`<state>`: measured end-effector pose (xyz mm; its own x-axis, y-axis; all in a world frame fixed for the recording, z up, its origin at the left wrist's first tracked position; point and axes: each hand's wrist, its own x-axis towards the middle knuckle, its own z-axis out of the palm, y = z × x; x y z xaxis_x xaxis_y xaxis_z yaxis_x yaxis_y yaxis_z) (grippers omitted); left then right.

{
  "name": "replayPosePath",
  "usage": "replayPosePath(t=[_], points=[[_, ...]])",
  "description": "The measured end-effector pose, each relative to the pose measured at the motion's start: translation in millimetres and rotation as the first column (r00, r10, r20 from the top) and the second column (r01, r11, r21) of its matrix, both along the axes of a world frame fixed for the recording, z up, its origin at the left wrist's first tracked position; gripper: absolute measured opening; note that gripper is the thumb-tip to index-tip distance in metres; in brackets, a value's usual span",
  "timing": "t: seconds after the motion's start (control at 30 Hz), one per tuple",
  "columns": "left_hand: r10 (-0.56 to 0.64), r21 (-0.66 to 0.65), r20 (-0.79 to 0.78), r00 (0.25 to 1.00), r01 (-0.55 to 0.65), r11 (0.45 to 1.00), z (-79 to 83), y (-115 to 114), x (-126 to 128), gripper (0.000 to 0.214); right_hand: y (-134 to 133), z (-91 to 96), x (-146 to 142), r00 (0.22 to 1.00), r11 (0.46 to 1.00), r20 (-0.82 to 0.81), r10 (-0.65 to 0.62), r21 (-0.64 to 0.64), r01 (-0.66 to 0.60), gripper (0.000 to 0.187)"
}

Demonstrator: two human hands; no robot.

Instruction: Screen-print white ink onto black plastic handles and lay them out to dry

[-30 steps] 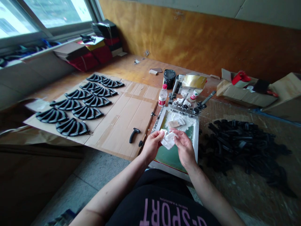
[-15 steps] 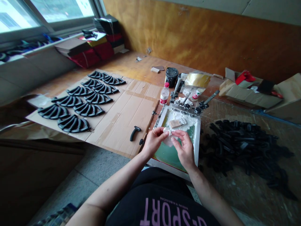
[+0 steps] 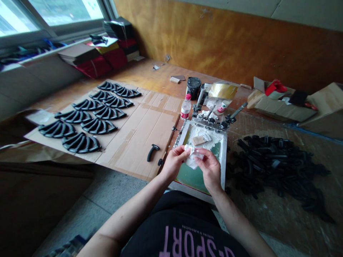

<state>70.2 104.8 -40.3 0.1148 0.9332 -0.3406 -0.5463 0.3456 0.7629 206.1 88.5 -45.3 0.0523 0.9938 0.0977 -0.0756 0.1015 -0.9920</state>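
Observation:
My left hand (image 3: 174, 162) and my right hand (image 3: 210, 167) both pinch a crumpled white cloth (image 3: 192, 159) between them, held just above a green printing screen in a metal frame (image 3: 223, 157). White ink and a small tan scraper (image 3: 198, 140) lie on the far part of the screen. A single black plastic handle (image 3: 152, 152) lies on the cardboard just left of my left hand.
Rows of black fan-shaped handle sets (image 3: 88, 114) lie on flattened cardboard (image 3: 144, 125) at the left. A big heap of loose black handles (image 3: 276, 166) is at the right. A water bottle (image 3: 185, 107), a black pot (image 3: 193, 86) and cardboard boxes (image 3: 278, 103) stand behind the screen.
Both hands have kept working the white cloth, turning and bunching it between the fingers. They stay over the screen; the view shifted only slightly.

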Motion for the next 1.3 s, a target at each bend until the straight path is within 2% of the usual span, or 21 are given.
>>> replayPosePath(t=[0.1, 0.2, 0.27, 0.37, 0.47, 0.53, 0.63, 0.7, 0.8, 0.87, 0.93, 1.0, 1.1, 1.2, 1.27, 1.3], points=[[-0.001, 0.097, -0.187, 0.982, 0.019, 0.995, 5.5, 2.3, -5.7, 0.027, 1.5, 4.3, 4.5, 0.985, 0.997, 0.170, -0.007, 0.073, -0.005, 0.013], [-0.028, 0.170, -0.333, 0.943, 0.089, 0.981, 10.9, 4.5, -9.3, 0.026, 2.7, 7.0, 7.4, 0.954, 0.995, 0.300, -0.019, 0.103, -0.013, 0.012], [-0.034, 0.230, -0.460, 0.887, 0.156, 0.961, 13.6, 5.5, -10.9, 0.020, 3.1, 6.7, 7.9, 0.942, 0.994, 0.335, -0.024, 0.111, -0.014, 0.010], [-0.012, 0.308, -0.607, 0.795, 0.249, 0.918, 16.9, 6.5, -12.7, 0.010, 2.4, 3.3, 6.8, 0.952, 0.996, 0.304, -0.034, 0.086, 0.009, 0.009], [0.000, 0.340, -0.643, 0.766, 0.286, 0.896, 19.1, 6.0, -13.2, 0.008, 0.4, -0.9, 4.2, 0.983, 0.999, 0.180, -0.041, 0.000, 0.042, 0.009], [0.001, 0.352, -0.643, 0.766, 0.294, 0.889, 18.5, 4.3, -12.3, 0.007, -0.9, -2.9, 2.3, 0.998, 0.995, 0.034, -0.044, -0.085, 0.047, 0.009], [-0.024, 0.347, -0.601, 0.799, 0.289, 0.892, 12.2, 1.1, -8.4, 0.006, -2.3, -4.6, 1.0, 0.973, 0.980, -0.221, -0.069, -0.198, 0.024, 0.014], [-0.076, 0.315, -0.553, 0.830, 0.292, 0.903, 5.8, 0.9, -5.0, 0.009, -3.1, -5.4, 2.3, 0.951, 0.973, -0.301, -0.073, -0.232, 0.001, 0.017], [-0.175, 0.270, -0.487, 0.856, 0.337, 0.902, -1.6, 7.9, -1.4, 0.021, -5.0, -7.2, 8.5, 0.983, 0.970, -0.173, -0.064, -0.241, 0.021, 0.023], [-0.228, 0.267, -0.527, 0.819, 0.414, 0.870, -3.5, 19.1, -0.7, 0.026, -6.4, -8.9, 15.7, 0.996, 0.964, -0.024, -0.088, -0.253, 0.079, 0.028], [-0.228, 0.275, -0.646, 0.729, 0.501, 0.820, -5.3, 35.2, -0.2, 0.031, -7.5, -11.0, 25.7, 0.986, 0.948, 0.070, -0.150, -0.272, 0.163, 0.028], [-0.122, 0.294, -0.803, 0.584, 0.565, 0.770, -11.1, 54.3, 2.2, 0.030, -8.4, -13.8, 38.2, 0.967, 0.926, 0.100, -0.236, -0.280, 0.255, 0.032], [0.126, 0.286, -0.953, 0.277, 0.674, 0.681, -29.0, 81.9, 10.9, 0.021, -10.9, -19.0, 59.5, 0.936, 0.903, 0.147, -0.320, -0.252, 0.348, 0.035], [0.228, 0.152, -0.974, 0.008, 0.771, 0.619, -48.8, 101.2, 22.5, 0.031, -16.3, -23.4, 78.2, 0.893, 0.909, 0.295, -0.340, -0.140, 0.393, 0.030], [0.230, 0.070, -0.969, -0.092, 0.788, 0.612, -57.3, 108.6, 28.9, 0.036, -20.9, -24.3, 86.7, 0.843, 0.912, 0.400, -0.359, -0.041, 0.407, 0.025], [0.220, 0.050, -0.969, -0.110, 0.789, 0.612, -59.9, 111.0, 31.3, 0.037, -23.0, -24.1, 89.6, 0.820, 0.912, 0.438, -0.369, 0.001, 0.410, 0.024]])
